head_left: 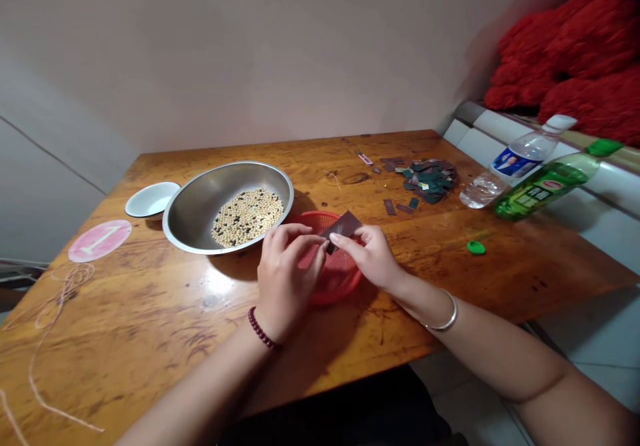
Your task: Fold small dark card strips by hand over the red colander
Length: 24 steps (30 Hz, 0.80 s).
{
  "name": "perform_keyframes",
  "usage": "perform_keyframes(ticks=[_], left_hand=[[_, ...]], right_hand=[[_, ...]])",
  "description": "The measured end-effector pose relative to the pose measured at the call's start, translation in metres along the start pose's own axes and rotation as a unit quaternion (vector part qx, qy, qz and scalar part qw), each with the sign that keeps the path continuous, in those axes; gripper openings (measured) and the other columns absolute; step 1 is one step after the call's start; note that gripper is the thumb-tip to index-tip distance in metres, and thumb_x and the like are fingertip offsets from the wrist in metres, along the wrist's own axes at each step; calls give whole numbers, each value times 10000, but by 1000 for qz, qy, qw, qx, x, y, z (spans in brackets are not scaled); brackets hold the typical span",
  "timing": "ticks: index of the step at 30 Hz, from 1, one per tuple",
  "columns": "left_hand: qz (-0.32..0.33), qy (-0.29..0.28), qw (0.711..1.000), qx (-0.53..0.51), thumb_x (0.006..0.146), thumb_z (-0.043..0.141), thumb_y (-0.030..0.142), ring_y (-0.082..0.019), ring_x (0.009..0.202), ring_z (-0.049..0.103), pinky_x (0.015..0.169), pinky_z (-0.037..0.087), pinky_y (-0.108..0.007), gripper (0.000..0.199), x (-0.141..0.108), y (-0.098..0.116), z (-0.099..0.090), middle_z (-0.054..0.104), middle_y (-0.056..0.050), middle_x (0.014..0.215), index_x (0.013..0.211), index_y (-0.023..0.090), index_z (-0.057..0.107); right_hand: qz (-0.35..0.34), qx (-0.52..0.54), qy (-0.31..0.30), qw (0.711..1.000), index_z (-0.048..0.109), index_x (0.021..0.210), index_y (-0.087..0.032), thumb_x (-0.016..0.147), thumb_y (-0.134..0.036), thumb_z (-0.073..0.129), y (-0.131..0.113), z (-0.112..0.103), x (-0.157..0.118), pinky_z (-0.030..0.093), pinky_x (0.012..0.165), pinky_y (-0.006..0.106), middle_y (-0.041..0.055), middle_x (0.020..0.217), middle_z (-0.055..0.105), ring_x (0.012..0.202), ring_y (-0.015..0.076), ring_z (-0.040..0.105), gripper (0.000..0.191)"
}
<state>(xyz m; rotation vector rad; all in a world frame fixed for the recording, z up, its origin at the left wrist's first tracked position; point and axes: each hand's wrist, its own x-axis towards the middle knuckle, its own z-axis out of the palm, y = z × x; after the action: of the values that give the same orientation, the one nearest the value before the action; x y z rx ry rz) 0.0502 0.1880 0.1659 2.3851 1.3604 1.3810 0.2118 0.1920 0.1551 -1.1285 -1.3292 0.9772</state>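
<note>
A small, flat, dark brown rectangular piece (347, 225) is held over a red mesh plastic basket (320, 218). My right hand (376, 257) grips it between thumb and fingers from the right. From the left, my left hand (287, 269) pinches at its near left corner, thumb and forefinger together. Whether a smaller bit is also between those fingertips I cannot make out. Just beyond my left hand stands a wide steel basin (193, 216) holding pale beans (247, 218) mixed with dark ones.
A white bowl (153, 199), a pink disc marked 1 (100, 241) and loose string (65, 293) lie left. At the right are a pile of dark scraps (430, 179), a pink cutter (365, 159), a clear bottle (520, 159), a green bottle (550, 183) and a green cap (476, 247).
</note>
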Motion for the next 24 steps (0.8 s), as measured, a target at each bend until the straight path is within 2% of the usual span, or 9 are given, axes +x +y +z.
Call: perform_keyframes(ticks=[7,11,18,22,24], left_hand=[[44,6,999,29,836,674,238,-192,964,564,845,493,-346,90,-3,1,1,636,-53,991,919,225,706],[60,-6,998,26,850,655,240,-180,929,581,831,504,-335,72,-1,-2,1,633,-52,970,904,223,700],[3,-38,999,-38,856,645,243,-181,963,593,862,510,-350,93,2,-5,0,618,-52,1012,926,217,700],[-27,-34,997,-70,847,653,227,-177,948,604,845,519,-341,88,3,-7,0,616,-49,997,917,220,706],[-21,-32,997,-66,856,641,230,-174,948,604,844,520,-336,90,3,-7,0,614,-49,998,920,221,704]], right_hand=[[10,-1,6,1000,726,691,-181,795,-348,667,0,0,1,520,659,289,43,730,744,696,186,682,206],[-8,-19,-3,1000,732,724,-184,808,-356,659,4,0,1,531,708,304,47,776,754,744,198,693,206],[-21,-38,-4,999,744,777,-170,817,-351,651,7,-1,1,536,740,323,68,813,760,780,218,701,208],[-37,-70,12,997,742,769,-172,812,-342,654,6,0,1,530,749,331,75,812,754,776,218,692,196],[-36,-75,15,996,738,763,-170,810,-347,653,6,1,0,530,745,331,74,801,752,776,219,689,202]])
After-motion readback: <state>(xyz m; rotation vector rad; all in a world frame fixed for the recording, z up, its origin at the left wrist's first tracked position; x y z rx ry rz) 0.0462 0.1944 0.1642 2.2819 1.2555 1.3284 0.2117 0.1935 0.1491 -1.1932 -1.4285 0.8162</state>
